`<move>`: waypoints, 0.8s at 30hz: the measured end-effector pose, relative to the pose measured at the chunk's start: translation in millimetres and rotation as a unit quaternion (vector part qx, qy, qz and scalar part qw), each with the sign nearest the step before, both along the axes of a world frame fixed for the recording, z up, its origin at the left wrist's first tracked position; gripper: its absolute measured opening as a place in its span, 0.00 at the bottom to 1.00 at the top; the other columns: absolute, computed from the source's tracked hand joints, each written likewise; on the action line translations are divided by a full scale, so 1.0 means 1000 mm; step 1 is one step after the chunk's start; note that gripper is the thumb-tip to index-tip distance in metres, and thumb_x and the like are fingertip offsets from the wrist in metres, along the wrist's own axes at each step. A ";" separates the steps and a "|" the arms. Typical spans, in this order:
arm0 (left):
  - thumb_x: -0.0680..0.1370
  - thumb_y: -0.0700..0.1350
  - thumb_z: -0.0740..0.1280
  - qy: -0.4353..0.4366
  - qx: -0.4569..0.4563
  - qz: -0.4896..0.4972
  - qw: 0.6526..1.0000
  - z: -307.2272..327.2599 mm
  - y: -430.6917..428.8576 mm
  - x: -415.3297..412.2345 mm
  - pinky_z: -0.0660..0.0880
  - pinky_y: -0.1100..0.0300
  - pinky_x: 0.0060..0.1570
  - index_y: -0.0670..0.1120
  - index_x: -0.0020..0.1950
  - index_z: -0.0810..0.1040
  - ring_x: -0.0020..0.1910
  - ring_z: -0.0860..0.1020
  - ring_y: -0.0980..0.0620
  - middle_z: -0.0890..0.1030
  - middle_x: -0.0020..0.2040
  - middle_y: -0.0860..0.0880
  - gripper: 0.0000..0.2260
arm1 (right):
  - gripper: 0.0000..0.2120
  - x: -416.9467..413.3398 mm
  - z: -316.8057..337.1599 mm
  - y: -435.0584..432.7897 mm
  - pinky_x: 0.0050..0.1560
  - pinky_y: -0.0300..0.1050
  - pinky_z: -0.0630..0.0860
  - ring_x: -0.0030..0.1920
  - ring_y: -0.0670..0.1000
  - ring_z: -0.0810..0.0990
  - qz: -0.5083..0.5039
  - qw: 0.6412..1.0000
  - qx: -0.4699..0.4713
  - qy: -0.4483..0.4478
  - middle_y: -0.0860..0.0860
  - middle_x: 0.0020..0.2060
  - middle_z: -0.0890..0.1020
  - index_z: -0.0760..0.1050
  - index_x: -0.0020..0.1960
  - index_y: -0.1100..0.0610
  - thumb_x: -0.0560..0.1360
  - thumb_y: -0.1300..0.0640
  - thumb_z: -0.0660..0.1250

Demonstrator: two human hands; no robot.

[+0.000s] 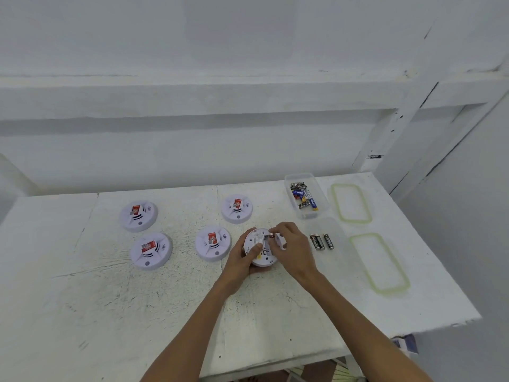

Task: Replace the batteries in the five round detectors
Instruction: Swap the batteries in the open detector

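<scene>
White detector (258, 239), battery (271, 236) in hands (238, 261) (293, 250), mid-table (165, 312)

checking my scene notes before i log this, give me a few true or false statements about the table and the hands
1. Four detectors lie face up with no hand on them. True.
2. The left hand holds a fifth detector turned back side up. True.
3. The right hand is idle with straight fingers. False: it pinches a battery at the back of the fifth detector.
4. The loose batteries right of the hands number five. False: there are three.
5. Both green-rimmed lids are closed on boxes. False: both lie flat, to the right of the clear box of batteries.
</scene>
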State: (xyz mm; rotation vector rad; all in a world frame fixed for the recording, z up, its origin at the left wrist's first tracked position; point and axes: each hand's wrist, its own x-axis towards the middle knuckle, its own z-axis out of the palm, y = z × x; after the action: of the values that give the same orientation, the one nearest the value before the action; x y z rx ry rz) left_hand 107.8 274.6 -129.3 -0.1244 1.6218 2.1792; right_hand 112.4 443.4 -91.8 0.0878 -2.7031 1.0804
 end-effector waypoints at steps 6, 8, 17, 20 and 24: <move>0.83 0.42 0.68 -0.002 0.010 0.019 1.000 -0.001 0.001 0.000 0.82 0.34 0.55 0.49 0.75 0.73 0.64 0.82 0.40 0.82 0.67 0.44 0.19 | 0.20 0.008 -0.001 0.002 0.51 0.41 0.80 0.53 0.47 0.82 0.039 0.998 0.032 -0.025 0.50 0.58 0.81 0.77 0.65 0.54 0.78 0.45 0.68; 0.83 0.41 0.68 0.002 0.006 0.020 1.000 -0.001 0.001 0.001 0.82 0.35 0.55 0.49 0.75 0.73 0.63 0.83 0.41 0.82 0.67 0.44 0.20 | 0.28 0.012 0.000 0.005 0.55 0.39 0.79 0.57 0.47 0.80 0.066 0.995 0.065 -0.043 0.48 0.63 0.78 0.73 0.70 0.54 0.75 0.41 0.70; 0.83 0.44 0.69 -0.001 -0.007 0.018 1.000 -0.002 0.000 0.001 0.80 0.29 0.55 0.51 0.74 0.74 0.63 0.83 0.40 0.82 0.67 0.43 0.19 | 0.40 0.010 -0.002 0.021 0.65 0.49 0.76 0.70 0.54 0.74 0.157 0.966 0.180 -0.098 0.53 0.78 0.64 0.62 0.79 0.56 0.74 0.40 0.71; 0.83 0.44 0.69 0.000 -0.004 0.018 1.000 -0.002 -0.001 0.001 0.80 0.29 0.56 0.51 0.74 0.74 0.63 0.83 0.39 0.82 0.67 0.44 0.19 | 0.35 0.011 -0.008 0.020 0.61 0.51 0.79 0.65 0.57 0.78 0.165 0.964 0.190 -0.084 0.55 0.78 0.64 0.66 0.77 0.55 0.75 0.41 0.70; 0.83 0.44 0.69 0.007 -0.002 0.006 1.000 0.001 -0.001 0.002 0.80 0.29 0.55 0.50 0.74 0.73 0.63 0.83 0.38 0.82 0.66 0.43 0.19 | 0.35 0.020 0.004 0.020 0.51 0.46 0.80 0.58 0.48 0.79 0.137 0.974 0.161 -0.077 0.47 0.67 0.76 0.66 0.73 0.52 0.73 0.36 0.67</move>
State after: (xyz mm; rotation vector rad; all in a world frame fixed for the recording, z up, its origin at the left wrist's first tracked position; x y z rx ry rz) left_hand 110.1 273.6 -128.6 -0.1196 1.6378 2.1903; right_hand 132.6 463.8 -87.6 0.4611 -3.0529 0.7263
